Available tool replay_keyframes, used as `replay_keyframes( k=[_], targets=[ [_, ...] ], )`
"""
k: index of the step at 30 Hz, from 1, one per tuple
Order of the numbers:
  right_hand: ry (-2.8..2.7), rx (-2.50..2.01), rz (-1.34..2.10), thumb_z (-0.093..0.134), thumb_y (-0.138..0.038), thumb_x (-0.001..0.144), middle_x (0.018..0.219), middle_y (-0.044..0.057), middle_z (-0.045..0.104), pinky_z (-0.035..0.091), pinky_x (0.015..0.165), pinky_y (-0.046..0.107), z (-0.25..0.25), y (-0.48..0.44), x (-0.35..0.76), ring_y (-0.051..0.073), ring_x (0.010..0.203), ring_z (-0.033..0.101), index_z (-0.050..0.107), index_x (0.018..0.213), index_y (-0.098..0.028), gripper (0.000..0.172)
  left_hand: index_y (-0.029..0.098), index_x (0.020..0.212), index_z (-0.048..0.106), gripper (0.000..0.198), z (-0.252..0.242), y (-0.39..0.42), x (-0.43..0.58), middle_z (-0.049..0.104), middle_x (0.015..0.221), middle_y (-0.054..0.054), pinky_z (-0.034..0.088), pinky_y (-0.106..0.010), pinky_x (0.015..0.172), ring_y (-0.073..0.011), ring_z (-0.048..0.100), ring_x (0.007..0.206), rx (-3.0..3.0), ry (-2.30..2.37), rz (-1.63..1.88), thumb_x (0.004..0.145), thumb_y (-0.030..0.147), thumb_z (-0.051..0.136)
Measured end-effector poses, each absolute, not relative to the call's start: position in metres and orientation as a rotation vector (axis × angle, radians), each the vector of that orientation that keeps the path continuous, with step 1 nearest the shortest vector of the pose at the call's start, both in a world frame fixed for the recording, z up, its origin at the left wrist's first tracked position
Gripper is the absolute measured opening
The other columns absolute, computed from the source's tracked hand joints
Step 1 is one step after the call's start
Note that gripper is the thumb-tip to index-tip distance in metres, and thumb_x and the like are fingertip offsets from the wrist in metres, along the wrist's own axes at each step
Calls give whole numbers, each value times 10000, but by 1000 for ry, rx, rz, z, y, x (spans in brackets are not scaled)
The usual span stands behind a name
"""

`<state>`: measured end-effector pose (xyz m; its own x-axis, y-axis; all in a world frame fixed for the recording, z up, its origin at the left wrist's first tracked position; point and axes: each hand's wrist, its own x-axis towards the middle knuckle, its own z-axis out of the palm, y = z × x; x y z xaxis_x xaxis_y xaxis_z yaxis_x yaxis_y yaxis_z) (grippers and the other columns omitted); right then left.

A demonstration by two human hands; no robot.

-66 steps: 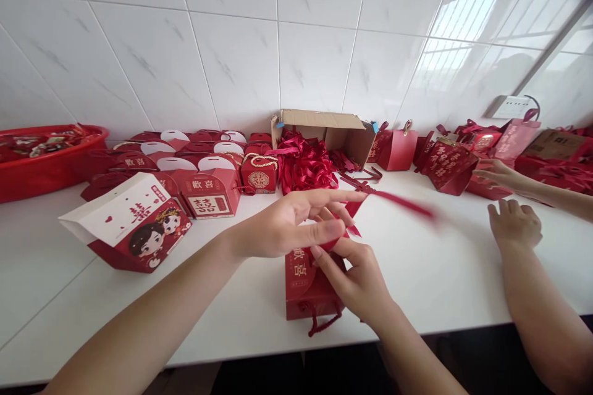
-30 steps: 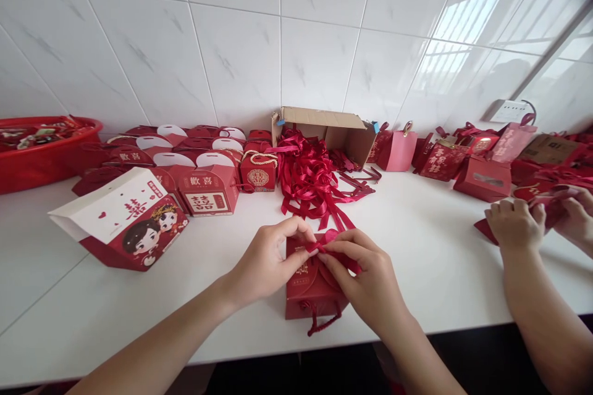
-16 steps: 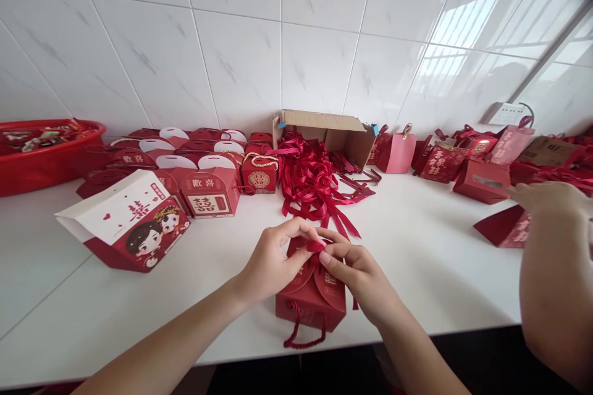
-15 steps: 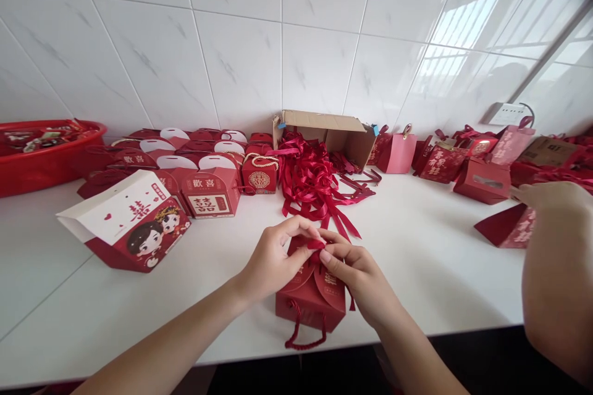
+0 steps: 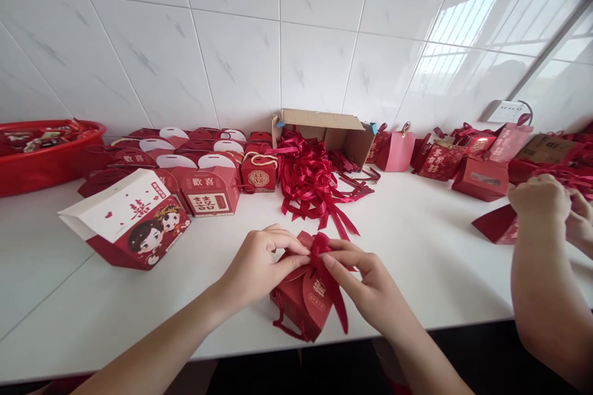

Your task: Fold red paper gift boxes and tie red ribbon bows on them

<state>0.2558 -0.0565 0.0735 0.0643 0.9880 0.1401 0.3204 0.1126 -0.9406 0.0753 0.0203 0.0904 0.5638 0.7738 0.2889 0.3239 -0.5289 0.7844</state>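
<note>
Fingers [image 5: 290, 258] of your left hand [image 5: 257, 266] and right hand [image 5: 370, 284] meet over the small red gift box [image 5: 296, 305]. Each hand pinches the red ribbon [image 5: 324, 252] at its knot, with the other fingers loosely curled. The box sits on the counter [image 5: 417, 259] directly beneath your fingertips, turned at an angle, with one ribbon tail hanging down its front. By the look of it, you're midway through tying the bow on its folded top. The next move calls for even tension from both sides so the flaps stay shut. Beyond your fingers lies the loose ribbon pile [image 5: 310, 185]. Far to their right, another person's hands [image 5: 540, 197] work apart from yours.
</note>
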Motion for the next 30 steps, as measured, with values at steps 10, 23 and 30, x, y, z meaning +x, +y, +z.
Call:
replay_keyframes(
  k=[10,23,30],
  targets=[
    [-1886,-1659,622,628,-428,832,673,-29,671,447,669,298,114,-81,279,181,684,601,686,909,-290,169,212,797,726,94,116,22,74,720,840,-13,505,-259,760,-165,656,801,2218,730,570,778,221,634],
    [-1981,-1205,778,520,-182,896,822,6,662,482,649,246,114,-44,281,134,719,602,620,1023,-226,167,224,788,731,176,151,27,82,714,775,5,470,-227,622,-156,647,707,2426,696,240,747,140,582],
    [-2361,-1134,501,402,-106,936,974,77,571,509,738,290,104,-52,287,162,832,584,635,1221,-291,411,241,749,726,224,156,37,85,720,779,29,454,-225,629,-151,623,728,2484,689,170,706,94,563]
  ],
)
